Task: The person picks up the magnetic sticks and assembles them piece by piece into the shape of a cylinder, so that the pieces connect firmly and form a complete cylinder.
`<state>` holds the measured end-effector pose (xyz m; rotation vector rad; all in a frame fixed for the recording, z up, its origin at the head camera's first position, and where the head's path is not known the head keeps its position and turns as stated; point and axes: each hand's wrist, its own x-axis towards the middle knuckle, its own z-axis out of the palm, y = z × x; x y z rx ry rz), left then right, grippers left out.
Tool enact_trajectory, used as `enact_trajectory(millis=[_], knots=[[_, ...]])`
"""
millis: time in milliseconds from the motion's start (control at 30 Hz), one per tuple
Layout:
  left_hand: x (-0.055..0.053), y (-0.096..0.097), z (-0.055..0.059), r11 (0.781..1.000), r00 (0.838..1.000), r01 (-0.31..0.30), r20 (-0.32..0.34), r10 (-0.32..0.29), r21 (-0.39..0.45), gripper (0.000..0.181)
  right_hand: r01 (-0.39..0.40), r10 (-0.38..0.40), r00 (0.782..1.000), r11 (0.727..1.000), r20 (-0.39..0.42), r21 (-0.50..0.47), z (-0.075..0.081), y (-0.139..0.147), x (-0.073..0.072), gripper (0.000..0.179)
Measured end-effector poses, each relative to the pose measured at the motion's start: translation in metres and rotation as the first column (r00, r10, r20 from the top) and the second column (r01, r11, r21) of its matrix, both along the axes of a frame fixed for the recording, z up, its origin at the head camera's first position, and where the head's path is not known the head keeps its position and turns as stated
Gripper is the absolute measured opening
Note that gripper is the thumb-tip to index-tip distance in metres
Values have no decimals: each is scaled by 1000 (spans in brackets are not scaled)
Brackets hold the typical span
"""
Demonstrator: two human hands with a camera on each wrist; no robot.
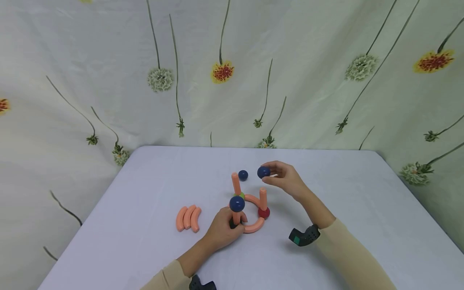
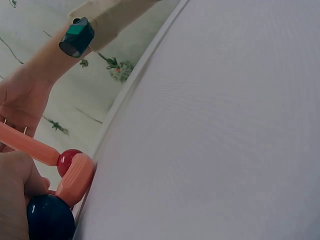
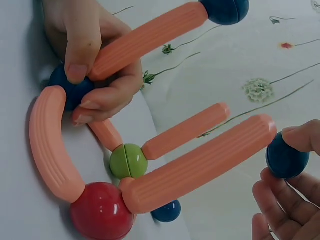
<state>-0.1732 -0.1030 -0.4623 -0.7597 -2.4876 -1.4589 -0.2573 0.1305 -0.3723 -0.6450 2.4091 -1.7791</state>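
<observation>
A ring of curved orange rods [image 1: 253,226] joined by balls lies on the table, with straight orange rods standing up from it. My left hand [image 1: 220,230] grips the dark blue ball [image 3: 72,92] at the ring's near left corner, fingers round the foot of its rod. Another blue ball [image 1: 237,204] caps that rod. Between the thumb and fingers of my right hand [image 1: 286,179] is a blue ball [image 3: 287,156], close to the bare top of the rod [image 3: 200,162] on the red ball [image 3: 102,211]. The green ball [image 3: 129,161] carries a third, uncapped rod [image 3: 187,131].
A loose blue ball [image 1: 243,175] lies behind the ring. Left of my left hand, three curved orange rods [image 1: 187,218] lie side by side on the white table [image 1: 145,181]. A flower-printed cloth [image 1: 290,60] hangs behind the table's far edge.
</observation>
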Motion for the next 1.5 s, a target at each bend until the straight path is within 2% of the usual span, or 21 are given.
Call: enact_trajectory(millis=[200,400,567,733,967,1133,1267,1400,1500], knots=[[-1,-1,0,1000,1000,6,3,-6,4,14,-26,26,1000,998,-1,-50,7,-2,14,38],[-2,-1,1,1000,1000,-1,16,1,3,15,-59,63,998,991,26,-120,6,-2,21,38],[-2,-1,0,1000,1000,5,13,-5,4,14,-98,105,994,983,34,-154,2,-2,26,39],[-3,-1,0,1000,1000,17,8,-17,8,13,-107,112,993,983,24,-150,0,-2,29,38],[-3,-1,0,1000,1000,13,12,-13,5,14,-132,130,991,977,-19,-165,-5,0,30,37],[-3,-1,0,1000,1000,4,12,-4,-3,14,-217,208,976,957,-65,-192,-14,4,28,42],[-4,-2,-1,1000,1000,-7,17,7,-4,15,-273,263,962,947,-77,-169,-26,4,29,42],[-5,-2,-3,1000,1000,-18,10,18,14,21,-266,261,964,956,-57,-121,-41,3,29,25],[-7,-3,-5,998,998,-55,-35,57,43,33,-266,263,964,961,-43,-75,-52,3,28,11]])
